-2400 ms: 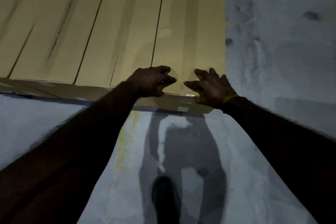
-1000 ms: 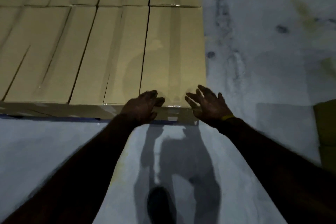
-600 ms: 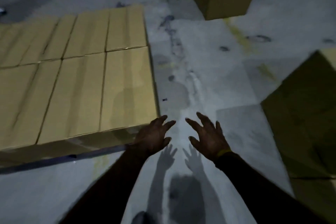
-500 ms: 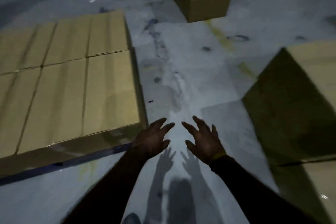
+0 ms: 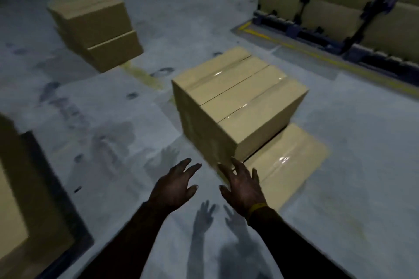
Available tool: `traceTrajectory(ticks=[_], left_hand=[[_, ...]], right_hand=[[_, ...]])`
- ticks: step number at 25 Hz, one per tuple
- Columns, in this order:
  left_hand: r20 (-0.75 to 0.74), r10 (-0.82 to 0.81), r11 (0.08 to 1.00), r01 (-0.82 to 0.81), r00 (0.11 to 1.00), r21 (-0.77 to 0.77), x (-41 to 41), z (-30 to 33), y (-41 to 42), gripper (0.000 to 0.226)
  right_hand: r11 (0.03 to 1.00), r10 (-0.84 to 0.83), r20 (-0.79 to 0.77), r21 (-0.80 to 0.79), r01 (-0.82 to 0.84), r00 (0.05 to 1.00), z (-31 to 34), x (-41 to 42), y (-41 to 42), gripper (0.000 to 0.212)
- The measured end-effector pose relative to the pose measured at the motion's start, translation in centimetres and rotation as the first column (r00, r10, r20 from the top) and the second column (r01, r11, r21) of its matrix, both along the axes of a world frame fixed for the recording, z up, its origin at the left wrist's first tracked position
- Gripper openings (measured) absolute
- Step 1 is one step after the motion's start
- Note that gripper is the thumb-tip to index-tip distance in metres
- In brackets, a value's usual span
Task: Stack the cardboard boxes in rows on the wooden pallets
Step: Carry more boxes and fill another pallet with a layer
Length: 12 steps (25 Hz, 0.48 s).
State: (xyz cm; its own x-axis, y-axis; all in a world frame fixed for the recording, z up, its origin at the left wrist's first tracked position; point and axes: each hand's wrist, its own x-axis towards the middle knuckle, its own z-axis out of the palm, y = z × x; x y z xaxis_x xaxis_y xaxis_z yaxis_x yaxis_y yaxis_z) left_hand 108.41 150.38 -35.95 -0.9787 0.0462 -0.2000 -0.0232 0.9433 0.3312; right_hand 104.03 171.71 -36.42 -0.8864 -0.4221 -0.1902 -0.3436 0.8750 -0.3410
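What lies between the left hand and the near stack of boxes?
In the head view, only bare floor lies between the left hand and the stack, crossed by the hand's faint shadow.

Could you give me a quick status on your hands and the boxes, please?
Left hand and right hand open, empty. Stack of cardboard boxes just ahead, ungripped. Bare concrete floor between, nothing in the way.

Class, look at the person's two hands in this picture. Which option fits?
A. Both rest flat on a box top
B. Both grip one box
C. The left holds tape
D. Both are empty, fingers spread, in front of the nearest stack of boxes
D: the left hand and right hand hold nothing, fingers spread, by the nearest stack of boxes.
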Motion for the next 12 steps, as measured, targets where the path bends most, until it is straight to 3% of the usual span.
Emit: traceTrajectory(ticks=[7,12], left_hand=[[-0.031,-0.154,0.986,0.151,0.988,-0.071,-11.3,2.7,5.5,0.062],[-0.032,-0.225,0.97,0.221,0.974,-0.102,-21.3,0.1,5.9,0.062]], right_hand=[[0.956,-0.28,-0.048,-0.099,0.275,0.959,0.2,-6.4,6.6,0.059],[0.915,-0.391,0.001,-0.106,0.389,0.92,-2.6,-12.9,6.5,0.059]])
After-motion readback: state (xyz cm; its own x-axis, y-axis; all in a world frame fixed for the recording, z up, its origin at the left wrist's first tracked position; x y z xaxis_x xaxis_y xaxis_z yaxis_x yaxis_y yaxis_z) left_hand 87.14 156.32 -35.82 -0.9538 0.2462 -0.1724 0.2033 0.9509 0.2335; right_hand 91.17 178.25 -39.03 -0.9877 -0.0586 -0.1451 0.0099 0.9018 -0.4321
